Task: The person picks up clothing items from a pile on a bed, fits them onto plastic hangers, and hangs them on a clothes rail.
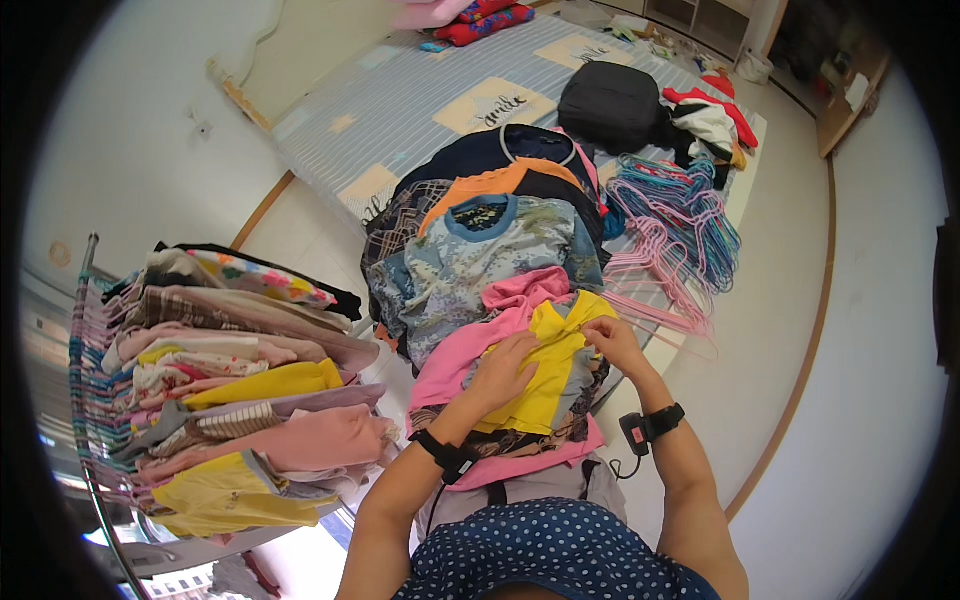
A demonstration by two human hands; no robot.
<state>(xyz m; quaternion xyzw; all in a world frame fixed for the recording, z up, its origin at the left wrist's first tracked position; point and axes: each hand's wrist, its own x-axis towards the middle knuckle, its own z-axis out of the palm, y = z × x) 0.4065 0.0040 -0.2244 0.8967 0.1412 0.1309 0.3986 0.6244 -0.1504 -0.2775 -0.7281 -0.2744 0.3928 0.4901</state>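
A yellow and grey garment (546, 375) lies over pink clothing in front of me. My left hand (504, 371) rests on its left part with fingers spread; whether it grips any cloth is not clear. At the garment's upper right, the curled fingers of my right hand (611, 341) pinch the yellow fabric. Just beyond lies a camouflage T-shirt (491, 262) with a blue collar, on a pile with an orange garment (480, 187) and a dark navy shirt (457, 154). Under the yellow garment, dark patterned cloth (487, 444) and pink fabric (517, 469) show.
Many clothes hang on a metal rack (91, 472) at the left. Pink hangers (660, 281) and blue hangers (709, 240) lie right of the pile on the bed (420, 90). Behind them are a black bag (609, 105) and red and white clothing (709, 124).
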